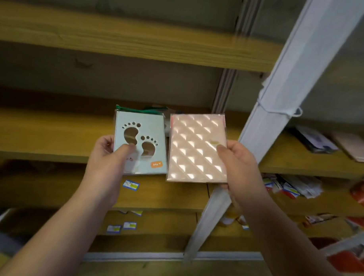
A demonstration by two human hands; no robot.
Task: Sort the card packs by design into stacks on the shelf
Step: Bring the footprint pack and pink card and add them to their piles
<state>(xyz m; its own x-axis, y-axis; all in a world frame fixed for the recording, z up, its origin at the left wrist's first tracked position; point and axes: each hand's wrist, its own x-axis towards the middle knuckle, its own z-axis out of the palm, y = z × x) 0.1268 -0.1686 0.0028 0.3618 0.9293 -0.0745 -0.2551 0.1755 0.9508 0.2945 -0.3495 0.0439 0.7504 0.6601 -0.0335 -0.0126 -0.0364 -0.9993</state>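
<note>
- pale blue card pack with two cut-out footprints and an orange "hey" sticker (140, 142), in clear wrap, held up in front of the middle wooden shelf board (43, 133), face to camera.
- left hand (112, 154) grips this pack at its lower left edge, thumb across the front, other fingers hidden behind.
- shiny pink card pack with a quilted diamond pattern (198, 147), also in clear wrap, held upright just beside the blue pack, right of it; edges near, touching or not i can't tell.
- right hand (241, 162) holds the pink pack at its right edge, thumb on the front near a small gold mark, fingers behind.
- more packs with a green ribbon (142, 110) lie behind the blue pack's top edge on the middle board, mostly hidden.
- upper wooden shelf board (118, 38) above, blurred.
- small blue-white price labels (131, 184) stuck on the front edge of the board below the hands, more lower down.
- white metal upright post with a string tied round it (286, 83) slants at the right of the shelf.
- other flat packs (315, 140) lie on the board past the post, at the right end; red and white wrapped goods (288, 187) on the board below, too blurred to tell designs.
</note>
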